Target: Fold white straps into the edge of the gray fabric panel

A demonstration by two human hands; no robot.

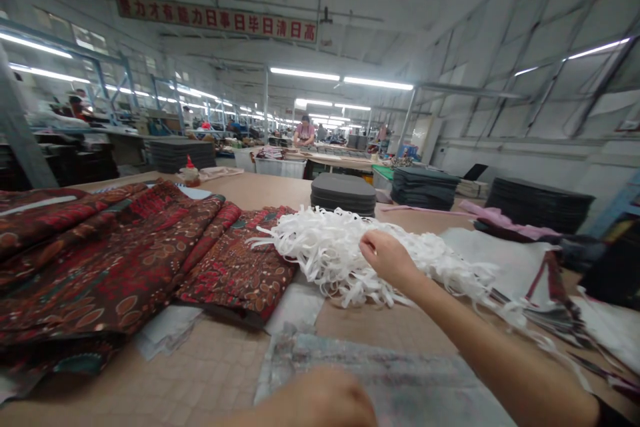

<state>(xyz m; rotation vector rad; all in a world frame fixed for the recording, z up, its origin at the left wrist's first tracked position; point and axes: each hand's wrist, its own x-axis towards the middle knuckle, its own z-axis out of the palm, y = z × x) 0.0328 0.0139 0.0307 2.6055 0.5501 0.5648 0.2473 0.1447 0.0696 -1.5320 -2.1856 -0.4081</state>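
My right hand (387,255) is over a tangled heap of narrow white ribbons (325,247), its fingers curled closed. What it grips, if anything, is hidden. My left hand (325,397) is low at the bottom edge, smeared by motion, so its fingers do not show. Just beyond it lies a greyish translucent plastic sheet or bag (380,373) on the brown tabletop (220,367). Dark brown fabric with red and orange floral print (135,260) is spread to the left, and a folded part of it reaches the ribbons.
Behind the ribbons stands a stack of dark grey rounded pads (343,193). Further dark stacks (425,187) are at the back right. A small bottle with a red tip (189,172) stands behind the fabric. Another person (304,132) works at a far table.
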